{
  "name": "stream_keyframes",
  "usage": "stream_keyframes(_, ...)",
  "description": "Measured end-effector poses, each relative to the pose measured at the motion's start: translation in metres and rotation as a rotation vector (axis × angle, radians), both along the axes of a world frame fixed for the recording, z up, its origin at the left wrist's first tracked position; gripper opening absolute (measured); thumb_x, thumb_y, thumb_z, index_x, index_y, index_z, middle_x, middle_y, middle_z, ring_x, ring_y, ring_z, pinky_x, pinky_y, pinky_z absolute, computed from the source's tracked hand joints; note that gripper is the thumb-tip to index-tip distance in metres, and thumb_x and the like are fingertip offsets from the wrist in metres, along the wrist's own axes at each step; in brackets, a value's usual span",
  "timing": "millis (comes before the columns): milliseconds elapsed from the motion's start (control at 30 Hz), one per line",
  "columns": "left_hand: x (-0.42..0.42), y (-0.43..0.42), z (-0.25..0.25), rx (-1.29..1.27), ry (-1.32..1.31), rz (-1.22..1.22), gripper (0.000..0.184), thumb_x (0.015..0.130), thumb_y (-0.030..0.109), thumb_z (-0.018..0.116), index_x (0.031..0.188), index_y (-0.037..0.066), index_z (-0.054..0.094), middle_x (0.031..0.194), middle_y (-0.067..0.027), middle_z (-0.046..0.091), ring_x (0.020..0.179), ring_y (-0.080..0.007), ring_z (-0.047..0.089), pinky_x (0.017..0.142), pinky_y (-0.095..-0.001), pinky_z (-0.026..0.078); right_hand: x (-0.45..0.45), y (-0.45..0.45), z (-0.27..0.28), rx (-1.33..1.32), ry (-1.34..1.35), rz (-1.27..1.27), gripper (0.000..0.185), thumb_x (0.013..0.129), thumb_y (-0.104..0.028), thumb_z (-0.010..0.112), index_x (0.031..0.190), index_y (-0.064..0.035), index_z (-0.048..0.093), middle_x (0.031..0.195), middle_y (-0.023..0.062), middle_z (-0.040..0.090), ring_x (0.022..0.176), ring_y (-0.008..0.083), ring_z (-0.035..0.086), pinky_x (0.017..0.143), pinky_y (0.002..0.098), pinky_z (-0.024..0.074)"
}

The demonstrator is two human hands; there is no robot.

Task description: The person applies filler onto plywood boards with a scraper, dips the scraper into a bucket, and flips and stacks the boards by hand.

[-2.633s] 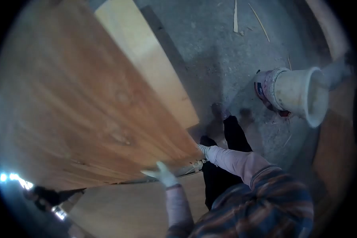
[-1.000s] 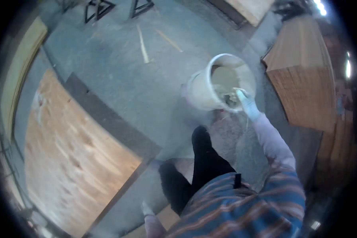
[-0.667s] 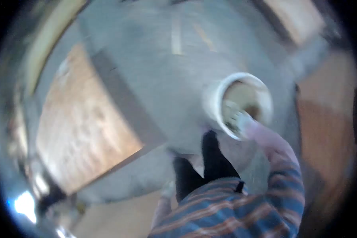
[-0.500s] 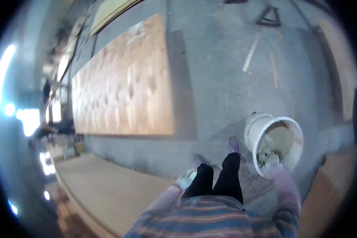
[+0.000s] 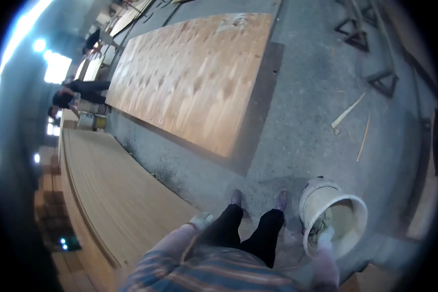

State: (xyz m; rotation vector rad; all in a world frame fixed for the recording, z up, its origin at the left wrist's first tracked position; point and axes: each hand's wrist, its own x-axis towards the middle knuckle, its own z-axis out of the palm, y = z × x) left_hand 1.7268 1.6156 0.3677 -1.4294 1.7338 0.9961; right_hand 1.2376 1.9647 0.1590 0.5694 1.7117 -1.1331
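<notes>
My right hand (image 5: pixel 326 234), in a pale glove, reaches into the white bucket (image 5: pixel 359 207) at the lower right. Its fingers meet greyish, lumpy stuff (image 5: pixel 319 223) on the inner left side; what they hold is hidden. That bucket stands on another, stained container (image 5: pixel 320 183). My left hand (image 5: pixel 202 220), also gloved, is at the right edge of a stack of wood sheets (image 5: pixel 126 190), beside my thigh. Its fingers are too small to read. Beyond the stack, a large plywood sheet (image 5: pixel 194 78) lies raised above the floor.
At the far left a person (image 5: pixel 65 97) in dark clothes bends beside some containers (image 5: pixel 93 120). Black triangular metal frames (image 5: pixel 357 41) stand at the upper right. Thin wood strips (image 5: pixel 348 111) lie on the grey floor (image 5: pixel 301 131). More boards are at the right edge.
The view has swung left, showing the whole plywood sheet and stack. My right hand has gone from the big sheet's edge into the bucket. My left hand has left that sheet.
</notes>
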Motion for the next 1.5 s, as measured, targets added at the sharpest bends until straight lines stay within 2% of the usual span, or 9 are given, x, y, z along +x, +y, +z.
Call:
stream_keyframes(333,0.055,-0.074,-0.059,-0.22,0.104,0.04,0.049,0.091,0.045,0.049,0.119,0.007,0.061,0.116,-0.02,0.064,0.11,-0.0389,0.059,0.094,-0.0432,0.046,-0.034,0.021,0.123,-0.028,0.351,0.87,0.031,0.084,-0.015,0.067,0.112,-0.0049,0.064,0.109,0.0095,0.067,0.093,0.0232,0.064,0.079,0.0364,0.0518)
stream_keyframes(400,0.112,-0.079,-0.154,-0.535,0.148,-0.056,0.047,0.09,0.042,0.05,0.118,0.005,0.061,0.115,-0.0196,0.064,0.109,-0.0387,0.059,0.095,-0.043,0.046,-0.029,-0.018,0.209,-0.029,0.461,0.595,0.029,0.082,-0.017,0.069,0.108,-0.0042,0.065,0.104,0.0084,0.066,0.09,0.0208,0.063,0.077,0.0344,0.0506)
stream_keyframes(633,0.059,-0.254,-0.142,-0.706,0.03,-0.055,0.064,0.083,0.035,0.064,0.135,0.004,0.044,0.138,-0.0123,0.047,0.13,-0.0337,0.041,0.104,-0.0421,0.039,0.022,-0.247,0.381,-0.125,0.893,0.578,0.028,0.078,-0.018,0.073,0.099,-0.0005,0.067,0.092,0.0057,0.065,0.083,0.0149,0.06,0.073,0.0301,0.0486)
stream_keyframes(800,0.024,-0.403,-0.263,-0.807,0.121,-0.154,0.091,0.072,0.035,0.078,0.145,0.006,0.032,0.152,-0.0102,0.031,0.139,-0.0361,0.028,0.107,-0.0478,0.035,0.102,-0.514,0.301,-0.392,0.839,0.487,0.025,0.084,-0.004,0.068,0.109,0.0016,0.067,0.106,0.0083,0.067,0.096,0.0155,0.063,0.085,0.0299,0.0504)
stream_keyframes(1067,-0.03,-0.476,-0.284,-0.411,-0.013,0.065,0.118,0.058,0.017,0.088,0.152,0.019,0.016,0.159,-0.0081,0.014,0.144,-0.0386,0.016,0.111,-0.0552,0.03,0.103,-0.782,0.06,-0.721,0.455,0.067,0.024,0.088,-0.01,0.067,0.109,0.0002,0.067,0.108,0.0065,0.067,0.098,0.0127,0.062,0.084,0.0272,0.0501)
stream_keyframes(1200,-0.04,-0.481,-0.287,-0.339,-0.11,0.102,0.12,0.057,0.015,0.088,0.152,0.02,0.015,0.16,-0.0071,0.013,0.144,-0.0381,0.015,0.112,-0.0549,0.029,0.034,-0.866,-0.082,-0.515,0.77,0.479,0.023,0.088,-0.015,0.067,0.107,-0.0034,0.069,0.1,0.007,0.07,0.09,0.0126,0.064,0.078,0.0274,0.0521)
stream_keyframes(1233,-0.038,-0.481,-0.291,-0.344,-0.109,0.09,0.12,0.057,0.016,0.088,0.152,0.02,0.015,0.16,-0.0069,0.013,0.144,-0.0381,0.015,0.112,-0.0551,0.029,0.015,-0.886,-0.098,-0.291,1.143,0.767,0.023,0.088,-0.016,0.067,0.107,-0.0047,0.069,0.098,0.0079,0.071,0.087,0.0125,0.065,0.076,0.0273,0.0525)
stream_keyframes(1333,-0.024,-0.476,-0.305,-0.364,-0.114,0.036,0.12,0.055,0.023,0.089,0.151,0.017,0.016,0.159,-0.0082,0.013,0.144,-0.0397,0.016,0.11,-0.0569,0.031,-0.011,-0.938,-0.099,-0.318,0.978,1.217,0.022,0.087,-0.012,0.067,0.109,-0.0091,0.07,0.098,0.0104,0.072,0.084,0.016,0.067,0.076,0.0268,0.0526)
stream_keyframes(1500,-0.032,-0.48,-0.296,-0.378,-0.118,-0.033,0.118,0.059,0.026,0.088,0.151,0.016,0.016,0.158,-0.0091,0.019,0.141,-0.0427,0.023,0.104,-0.0618,0.036,0.089,-0.837,-0.082,-0.58,0.478,0.773,0.026,0.081,0.002,0.071,0.106,0.0012,0.07,0.103,0.0114,0.071,0.089,0.0185,0.068,0.081,0.0266,0.0535)
